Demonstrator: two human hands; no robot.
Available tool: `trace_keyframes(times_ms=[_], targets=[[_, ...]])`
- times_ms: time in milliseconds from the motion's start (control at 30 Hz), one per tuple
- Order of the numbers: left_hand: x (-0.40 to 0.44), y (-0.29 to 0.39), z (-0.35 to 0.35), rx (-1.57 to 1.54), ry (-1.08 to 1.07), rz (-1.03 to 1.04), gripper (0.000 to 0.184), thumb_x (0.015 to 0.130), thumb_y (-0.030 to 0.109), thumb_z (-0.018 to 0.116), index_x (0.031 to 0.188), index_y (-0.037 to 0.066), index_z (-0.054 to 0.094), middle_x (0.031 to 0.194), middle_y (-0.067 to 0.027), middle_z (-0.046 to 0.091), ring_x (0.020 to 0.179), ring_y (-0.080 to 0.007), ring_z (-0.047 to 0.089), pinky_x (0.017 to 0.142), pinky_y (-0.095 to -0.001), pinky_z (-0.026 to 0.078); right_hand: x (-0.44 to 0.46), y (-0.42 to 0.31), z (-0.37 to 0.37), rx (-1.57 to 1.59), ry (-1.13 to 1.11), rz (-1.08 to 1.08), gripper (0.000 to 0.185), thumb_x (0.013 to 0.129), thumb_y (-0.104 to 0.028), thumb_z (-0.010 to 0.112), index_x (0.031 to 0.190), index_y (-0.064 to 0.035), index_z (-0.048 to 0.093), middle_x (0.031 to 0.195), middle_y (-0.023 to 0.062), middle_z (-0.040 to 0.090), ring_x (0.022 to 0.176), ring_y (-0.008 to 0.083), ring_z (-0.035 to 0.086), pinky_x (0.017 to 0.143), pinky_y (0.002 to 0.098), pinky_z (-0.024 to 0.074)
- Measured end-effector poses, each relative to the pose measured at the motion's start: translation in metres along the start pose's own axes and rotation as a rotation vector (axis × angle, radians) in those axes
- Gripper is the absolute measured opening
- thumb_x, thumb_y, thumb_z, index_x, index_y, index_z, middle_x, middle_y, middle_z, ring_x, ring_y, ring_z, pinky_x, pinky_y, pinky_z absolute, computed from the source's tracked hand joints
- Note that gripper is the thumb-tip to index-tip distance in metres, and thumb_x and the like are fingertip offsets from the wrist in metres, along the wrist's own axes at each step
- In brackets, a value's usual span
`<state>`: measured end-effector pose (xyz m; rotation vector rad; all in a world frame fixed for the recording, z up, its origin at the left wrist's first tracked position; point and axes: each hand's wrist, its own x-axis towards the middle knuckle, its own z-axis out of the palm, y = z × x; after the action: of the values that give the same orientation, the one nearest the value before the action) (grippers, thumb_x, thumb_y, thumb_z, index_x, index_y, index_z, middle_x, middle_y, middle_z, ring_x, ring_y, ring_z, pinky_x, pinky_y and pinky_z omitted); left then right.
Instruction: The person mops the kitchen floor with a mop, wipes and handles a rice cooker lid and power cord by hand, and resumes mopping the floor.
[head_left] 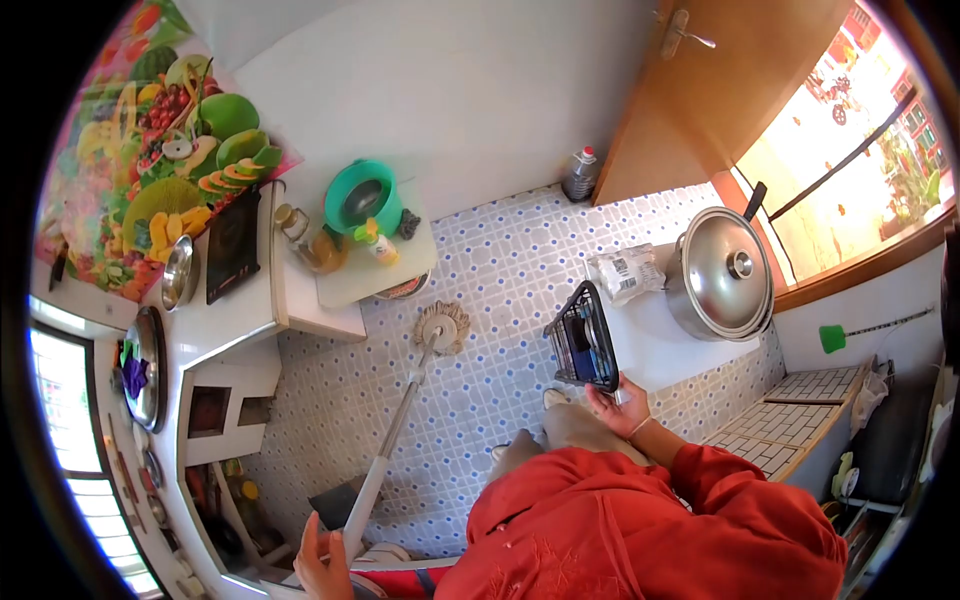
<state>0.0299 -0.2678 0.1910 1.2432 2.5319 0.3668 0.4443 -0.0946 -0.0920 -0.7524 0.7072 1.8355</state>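
Observation:
A mop (395, 435) slants across the floor on the left, its stringy round head (441, 328) resting on the tiles. At the top end of its handle is my left hand (324, 562), which seems to hold it between thumb and fingers, partly cut off by the frame edge. My right hand (620, 404) grips the near end of a black wire basket (584, 338) with dark and blue things inside that I cannot make out. The basket is at the left edge of a white table (645, 345). A plastic packet (630, 272) and a large lidded pot (728, 272) stand on that table.
On the left counter (300, 325) are a green basin (361, 198), an oil jar (326, 250), a yellow-topped bottle (376, 242) and a black cooktop (235, 245). A dark bottle (580, 175) stands by the open wooden door (715, 90). A dustpan (350, 498) lies near the mop.

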Motion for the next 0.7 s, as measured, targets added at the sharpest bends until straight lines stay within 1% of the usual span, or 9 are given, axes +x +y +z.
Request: trace_keyframes(times_ms=[33,100,133,200,233,300,367,467,700], targets=[[0.0,-0.01,0.002,-0.003,-0.002,-0.01,0.036,0.08,0.021,0.059,0.113,0.008,0.055,0.058,-0.0095,0.052,0.049,-0.0152,0.046,0.048,-0.0296,0.04,0.001,0.002,0.0,0.033,0.012,0.007,0.028,0.084,-0.023,0.052,0.098,0.0004,0.051,0.104,0.02,0.052,0.1,0.0335,0.049,0.09,0.0431,0.0412],[0.002,-0.026,0.008,-0.102,-0.046,-0.017,0.048,0.073,0.01,0.059,0.119,0.003,0.047,0.071,-0.0126,0.063,0.059,-0.0154,0.06,0.058,-0.0276,0.048,0.005,0.004,0.002,0.031,-0.008,0.004,0.028,0.084,-0.024,0.052,0.097,-0.0001,0.052,0.103,0.0195,0.053,0.099,0.0333,0.05,0.09,0.043,0.0413],[-0.001,-0.032,0.011,-0.108,-0.047,-0.027,0.048,0.073,0.01,0.059,0.119,0.003,0.047,0.071,-0.0126,0.063,0.059,-0.0154,0.06,0.058,-0.0276,0.048,0.006,0.006,0.002,0.036,-0.033,0.001,0.028,0.084,-0.025,0.052,0.097,-0.0006,0.052,0.102,0.0191,0.054,0.097,0.0331,0.051,0.09,0.0428,0.0415],[-0.001,-0.018,0.009,-0.147,0.05,0.026,0.032,0.076,0.005,0.055,0.107,0.0,0.056,0.065,-0.0107,0.062,0.058,-0.0135,0.06,0.055,-0.0245,0.046,0.009,0.01,0.003,-0.046,-0.082,-0.076,0.031,0.082,-0.026,0.053,0.094,0.002,0.054,0.1,0.0196,0.054,0.098,0.0332,0.051,0.091,0.0418,0.041],[-0.002,-0.015,0.006,-0.151,0.05,0.017,0.032,0.076,0.005,0.055,0.107,0.0,0.056,0.065,-0.0107,0.062,0.058,-0.0135,0.06,0.055,-0.0245,0.046,0.01,0.012,0.003,-0.118,-0.139,-0.155,0.034,0.081,-0.028,0.054,0.092,0.0046,0.056,0.098,0.0201,0.055,0.099,0.0333,0.05,0.092,0.0409,0.0406],[-0.003,-0.014,0.002,-0.106,0.03,-0.03,0.036,0.08,0.021,0.06,0.113,0.007,0.054,0.06,-0.0086,0.054,0.05,-0.0142,0.047,0.049,-0.0285,0.041,0.012,0.012,0.004,-0.144,-0.126,-0.176,0.033,0.082,-0.028,0.053,0.093,0.0023,0.055,0.098,0.0191,0.056,0.095,0.0333,0.053,0.09,0.0419,0.0418],[-0.003,-0.018,0.0,-0.112,0.027,-0.036,0.036,0.08,0.021,0.06,0.113,0.007,0.054,0.061,-0.0084,0.054,0.051,-0.014,0.048,0.05,-0.028,0.041,0.013,0.015,0.007,-0.17,-0.111,-0.194,0.031,0.083,-0.029,0.052,0.095,0.0001,0.054,0.098,0.0182,0.056,0.092,0.0333,0.055,0.088,0.043,0.0431],[0.0,-0.025,-0.003,-0.107,0.012,-0.029,0.036,0.08,0.02,0.059,0.113,0.007,0.054,0.063,-0.0083,0.055,0.053,-0.0138,0.049,0.052,-0.0272,0.042,0.009,0.022,0.01,-0.168,-0.135,-0.231,0.033,0.082,-0.031,0.054,0.093,0.0,0.054,0.097,0.018,0.056,0.093,0.0338,0.054,0.088,0.0435,0.0431],[0.009,-0.027,-0.012,-0.137,-0.03,-0.024,0.037,0.081,0.02,0.059,0.115,0.007,0.053,0.069,-0.0084,0.059,0.058,-0.0141,0.053,0.056,-0.0268,0.045,0.004,0.03,0.011,-0.163,-0.033,-0.218,0.038,0.08,-0.036,0.057,0.095,-0.0008,0.054,0.099,0.0184,0.055,0.098,0.0333,0.051,0.089,0.0439,0.0416]])
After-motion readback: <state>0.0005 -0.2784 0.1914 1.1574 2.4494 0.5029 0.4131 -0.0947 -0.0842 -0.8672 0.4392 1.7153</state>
